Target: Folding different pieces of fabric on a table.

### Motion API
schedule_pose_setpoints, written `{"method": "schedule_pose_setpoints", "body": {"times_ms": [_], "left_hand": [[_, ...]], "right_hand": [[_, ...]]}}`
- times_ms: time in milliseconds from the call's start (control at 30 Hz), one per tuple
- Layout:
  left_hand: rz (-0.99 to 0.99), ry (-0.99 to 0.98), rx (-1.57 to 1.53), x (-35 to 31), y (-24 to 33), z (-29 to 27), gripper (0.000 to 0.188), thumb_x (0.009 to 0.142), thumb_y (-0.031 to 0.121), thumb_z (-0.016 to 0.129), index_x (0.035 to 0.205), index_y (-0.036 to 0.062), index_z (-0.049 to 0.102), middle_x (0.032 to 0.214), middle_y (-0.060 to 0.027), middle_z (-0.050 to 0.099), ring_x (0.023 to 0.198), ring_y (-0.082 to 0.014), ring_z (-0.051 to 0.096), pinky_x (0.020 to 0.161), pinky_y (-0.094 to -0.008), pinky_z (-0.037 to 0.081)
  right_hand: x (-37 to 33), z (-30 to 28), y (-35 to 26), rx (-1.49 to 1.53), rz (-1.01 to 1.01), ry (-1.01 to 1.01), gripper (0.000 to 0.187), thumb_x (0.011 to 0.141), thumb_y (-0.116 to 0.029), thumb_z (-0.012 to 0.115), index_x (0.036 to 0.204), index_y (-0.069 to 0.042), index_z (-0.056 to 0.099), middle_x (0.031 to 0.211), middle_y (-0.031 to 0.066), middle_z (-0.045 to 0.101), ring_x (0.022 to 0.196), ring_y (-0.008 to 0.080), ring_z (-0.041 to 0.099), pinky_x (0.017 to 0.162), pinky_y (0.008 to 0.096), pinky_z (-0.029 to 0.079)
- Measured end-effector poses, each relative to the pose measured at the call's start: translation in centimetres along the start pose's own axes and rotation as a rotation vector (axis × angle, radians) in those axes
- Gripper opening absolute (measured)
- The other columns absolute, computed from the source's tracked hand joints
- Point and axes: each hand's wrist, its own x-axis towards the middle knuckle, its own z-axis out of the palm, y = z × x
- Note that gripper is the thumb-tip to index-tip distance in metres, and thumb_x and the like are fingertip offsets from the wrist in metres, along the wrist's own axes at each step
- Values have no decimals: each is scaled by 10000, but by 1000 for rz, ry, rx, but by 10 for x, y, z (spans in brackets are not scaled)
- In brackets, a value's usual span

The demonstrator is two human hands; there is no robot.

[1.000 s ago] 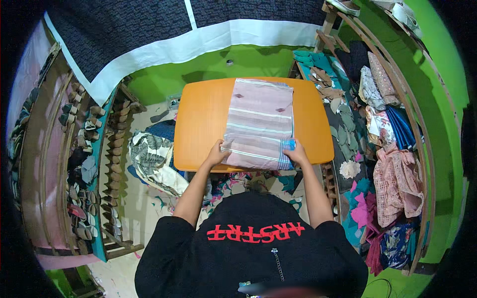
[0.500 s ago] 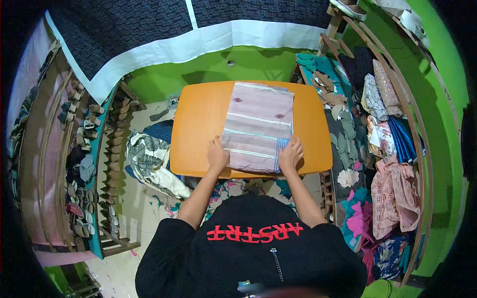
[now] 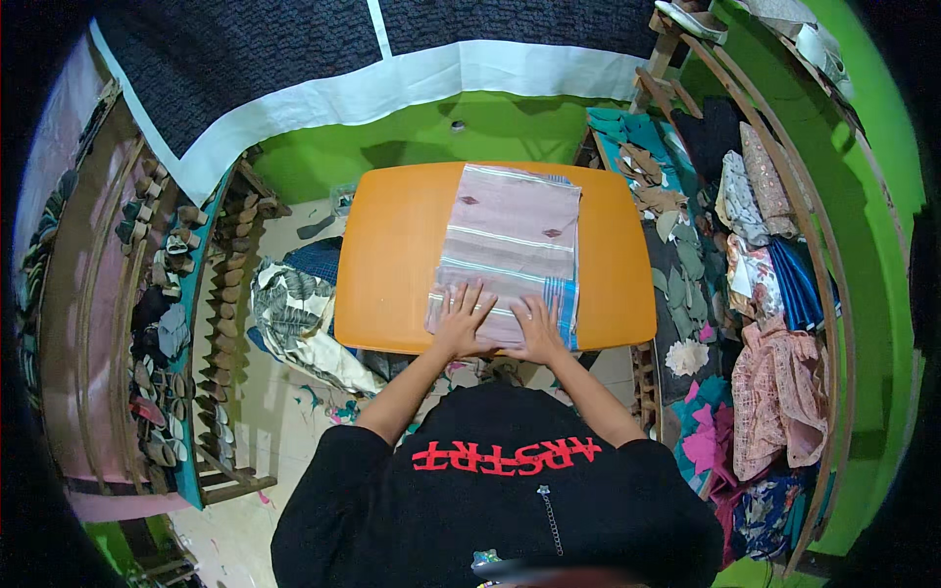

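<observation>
A folded cloth [image 3: 512,235], mauve-grey with white stripes, small dark diamond motifs and a blue checked edge, lies flat on an orange table [image 3: 387,255]. Both hands press on its near end. My left hand [image 3: 464,321] rests palm down there, fingers spread toward the far side. Beside it, my right hand [image 3: 538,329] lies flat too, fingers apart, close to the blue checked part. A small gap separates the two hands. Neither one grips the cloth.
At left stands a wooden rack [image 3: 186,392] with rows of shoe forms. A pale leaf-patterned cloth bundle [image 3: 299,314] lies on the floor beside the table. Shelves at right carry cut fabric pieces [image 3: 686,265] and a pink cloth [image 3: 779,397]. A dark curtain [image 3: 510,24] hangs behind.
Both hands have let go of the cloth's side edges and moved inward, opening flat onto its near end. The near part of the cloth now spreads slightly wider.
</observation>
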Motion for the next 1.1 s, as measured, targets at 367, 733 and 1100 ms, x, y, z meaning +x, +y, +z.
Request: {"method": "schedule_pose_setpoints", "body": {"times_ms": [367, 733, 1100], "left_hand": [[178, -145, -21, -43, -94, -11, 766, 671, 466, 561, 1298, 150, 255, 1350, -127, 217, 1231, -347, 204, 958, -486, 219], [387, 9, -94, -41, -92, -19, 305, 727, 201, 541, 1011, 92, 553, 1199, -91, 441, 1183, -302, 314, 974, -444, 247], [-346, 2, -825, -46, -83, -56, 293, 798, 274, 503, 713, -4, 540, 605, -67, 527, 571, -115, 481, 559, -266, 411]], "right_hand": [[-24, -55, 31, -244, -76, -340, 937, 466, -307, 780, 1268, -299, 297, 1353, 95, 185, 1245, 308, 174, 963, 559, 146], [-37, -55, 48, -69, -32, -201, 515, 612, -10, 605, 1089, -191, 532, 1171, 56, 484, 1120, 253, 416, 910, 454, 324], [-19, -71, 21, 618, 382, 85, 319, 754, -282, 586, 901, 1, 588, 707, 96, 600, 649, 193, 552, 608, 319, 423]]}}
